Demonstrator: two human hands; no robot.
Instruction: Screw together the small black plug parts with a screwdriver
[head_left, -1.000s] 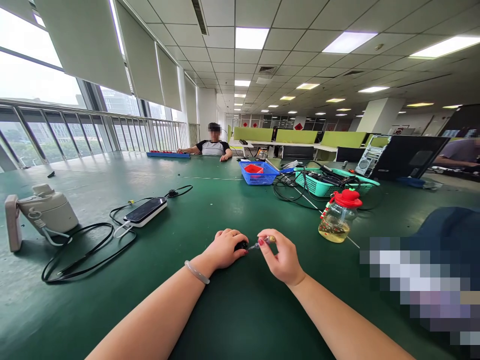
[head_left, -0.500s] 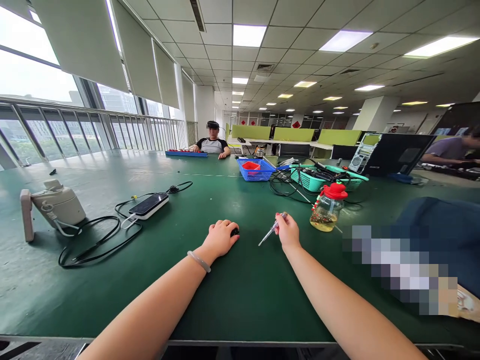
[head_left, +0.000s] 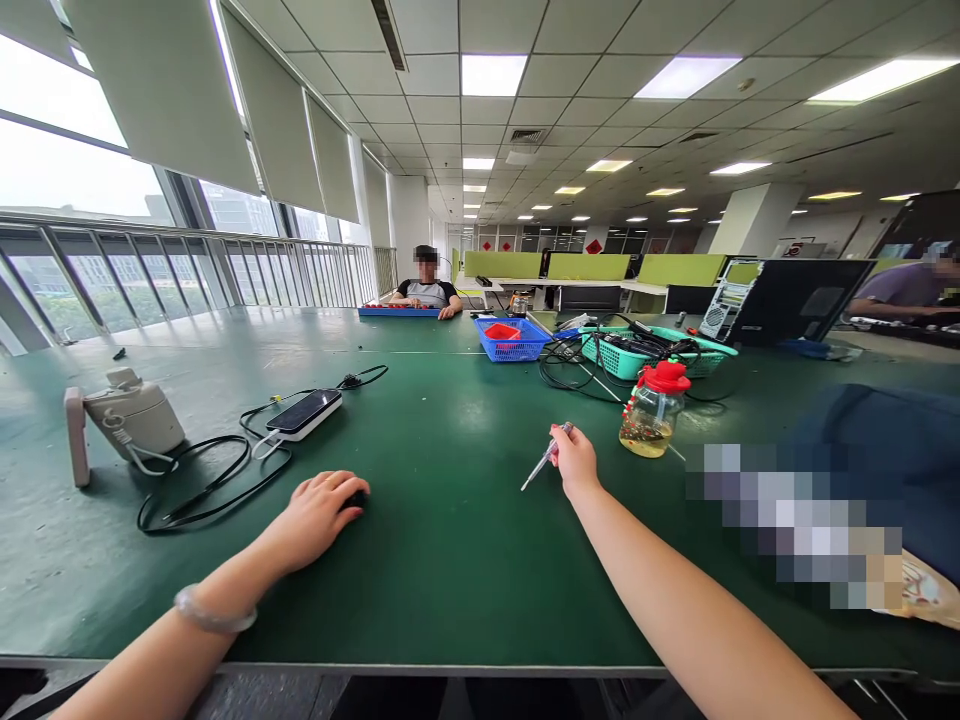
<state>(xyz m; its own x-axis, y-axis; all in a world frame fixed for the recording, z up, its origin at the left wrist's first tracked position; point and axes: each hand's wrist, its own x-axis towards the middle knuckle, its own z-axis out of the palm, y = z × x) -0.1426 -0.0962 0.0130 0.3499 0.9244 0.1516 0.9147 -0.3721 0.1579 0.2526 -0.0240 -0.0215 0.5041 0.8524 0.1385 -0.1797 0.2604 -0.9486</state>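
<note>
My left hand is closed over a small black object at the left of the green table. Most of that object is hidden under my fingers, so its kind does not show. A thin screwdriver with a clear, purplish handle is gripped in my right hand. Its shaft slants down and left, the tip close to the tabletop. Just beyond my right hand stands a clear jar with a red lid and yellowish liquid. Past my left hand lies a black-and-white device with a cable.
A beige bottle stands at the left by looped black cable. Farther back are a blue basket and a green basket holding cables. A person sits at the far edge behind a blue tray. Dark cloth lies right.
My left hand has slid left and toward me with the black object. My right hand holds the screwdriver in nearly the same place. The far blue tray has shifted right.
</note>
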